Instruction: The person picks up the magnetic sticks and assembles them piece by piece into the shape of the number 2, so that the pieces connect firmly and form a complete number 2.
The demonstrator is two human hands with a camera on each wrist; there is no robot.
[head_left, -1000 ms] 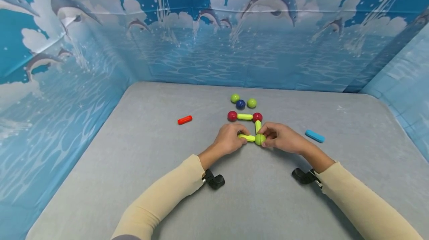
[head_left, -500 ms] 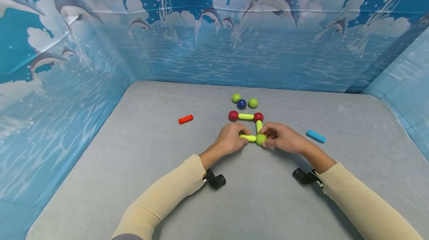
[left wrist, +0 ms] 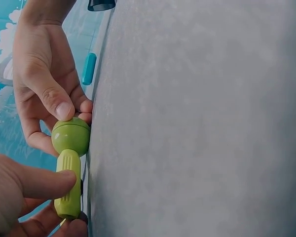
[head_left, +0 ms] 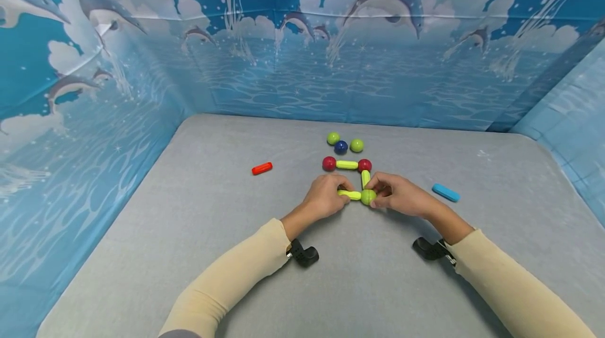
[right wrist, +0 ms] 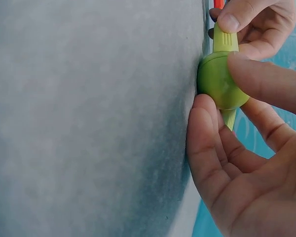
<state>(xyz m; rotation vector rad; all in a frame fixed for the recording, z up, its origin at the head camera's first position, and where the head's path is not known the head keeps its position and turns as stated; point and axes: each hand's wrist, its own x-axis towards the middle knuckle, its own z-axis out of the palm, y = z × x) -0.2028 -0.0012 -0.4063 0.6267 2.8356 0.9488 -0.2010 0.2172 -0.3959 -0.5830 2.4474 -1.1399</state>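
Between thumb and fingers my left hand (head_left: 325,195) pinches a ribbed yellow-green rod (left wrist: 68,185). The rod's right end meets a green ball (head_left: 368,197), which my right hand (head_left: 398,194) grips with thumb and fingertips. From that ball a second yellow-green rod (head_left: 366,179) runs away from me to a red ball (head_left: 364,165), partly hidden by the right fingers. A third rod (head_left: 347,164) links that red ball to another red ball (head_left: 329,164) on its left. In the right wrist view, my thumb lies on the side of the green ball (right wrist: 219,79).
Behind the linked pieces sit two loose green balls (head_left: 356,145) and a dark blue ball (head_left: 341,147). A red rod (head_left: 262,168) lies to the left, a blue rod (head_left: 446,192) to the right. Dolphin-printed cloth (head_left: 283,81) borders the grey table (head_left: 359,285).
The view shifts slightly between the first and second frames. Both hands keep their holds on the rod and the green ball, and the pieces stay in the same arrangement.
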